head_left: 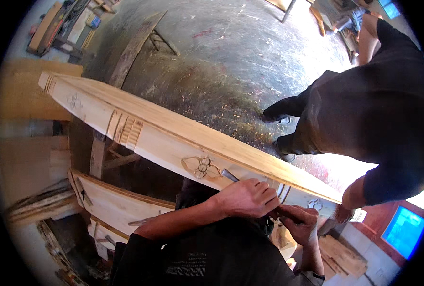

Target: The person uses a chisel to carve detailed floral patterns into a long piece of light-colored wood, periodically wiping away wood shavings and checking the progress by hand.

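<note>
A long pale wooden beam [162, 151] runs slantwise from the far left to the near right. A flower with pointed leaves [202, 168] is carved on its side face, and a grooved band sits further left. My left hand [250, 198] is closed around a chisel [230, 175]. The metal blade sticks out toward the carved flower. Just to the right, my right hand [300, 223] is closed at the chisel's rear, around what looks like its dark handle. The fingers hide most of the grip.
Another person in dark clothes [364, 109] stands across the beam, a hand [344, 213] at its right end. A curved pale board [121, 202] with tools lies at the left. A narrow plank bench [135, 50] stands beyond; wood shavings [250, 119] litter the floor.
</note>
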`<state>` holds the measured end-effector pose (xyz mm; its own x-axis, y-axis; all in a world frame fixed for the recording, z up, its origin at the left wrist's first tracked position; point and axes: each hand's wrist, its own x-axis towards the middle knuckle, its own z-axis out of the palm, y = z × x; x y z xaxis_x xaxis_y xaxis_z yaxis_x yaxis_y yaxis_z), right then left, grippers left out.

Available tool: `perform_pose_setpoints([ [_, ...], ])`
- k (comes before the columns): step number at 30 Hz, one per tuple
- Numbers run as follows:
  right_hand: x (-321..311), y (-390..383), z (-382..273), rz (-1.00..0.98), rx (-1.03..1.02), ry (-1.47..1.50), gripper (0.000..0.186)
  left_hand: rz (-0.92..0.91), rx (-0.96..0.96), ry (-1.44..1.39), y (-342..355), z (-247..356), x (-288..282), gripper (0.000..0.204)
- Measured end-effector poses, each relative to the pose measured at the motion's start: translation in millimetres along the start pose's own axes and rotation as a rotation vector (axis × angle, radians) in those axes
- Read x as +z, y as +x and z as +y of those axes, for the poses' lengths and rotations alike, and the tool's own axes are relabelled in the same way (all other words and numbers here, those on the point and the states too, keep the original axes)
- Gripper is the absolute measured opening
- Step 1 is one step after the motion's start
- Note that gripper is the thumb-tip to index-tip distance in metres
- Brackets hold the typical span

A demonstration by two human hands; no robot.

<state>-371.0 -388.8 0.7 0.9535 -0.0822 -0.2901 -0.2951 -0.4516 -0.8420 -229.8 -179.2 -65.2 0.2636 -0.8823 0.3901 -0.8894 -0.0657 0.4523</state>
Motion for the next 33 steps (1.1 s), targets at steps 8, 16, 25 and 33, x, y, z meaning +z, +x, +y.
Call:
perform_pose_setpoints([
  [8,-14.9,20.2,9.5,-0.048,-0.126,-0.107,0.032,0.101,-0.146,0.068,7.7,0.6,5.9,0.020],
  [16,-23.1,42.9,3.8,-0.082,-0.267,-0.195,0.033,0.099,-0.249,0.134,8.4,-0.7,11.4,0.018],
  [25,-30.6,59.9,1.9,-0.137,-0.293,-0.243,0.029,0.074,-0.317,0.084,10.8,-2.3,10.9,0.019],
  [33,-34.8,68.3,-2.1,-0.156,-0.312,-0.229,0.025,0.097,-0.346,0.034,14.1,-2.8,8.9,0.020],
])
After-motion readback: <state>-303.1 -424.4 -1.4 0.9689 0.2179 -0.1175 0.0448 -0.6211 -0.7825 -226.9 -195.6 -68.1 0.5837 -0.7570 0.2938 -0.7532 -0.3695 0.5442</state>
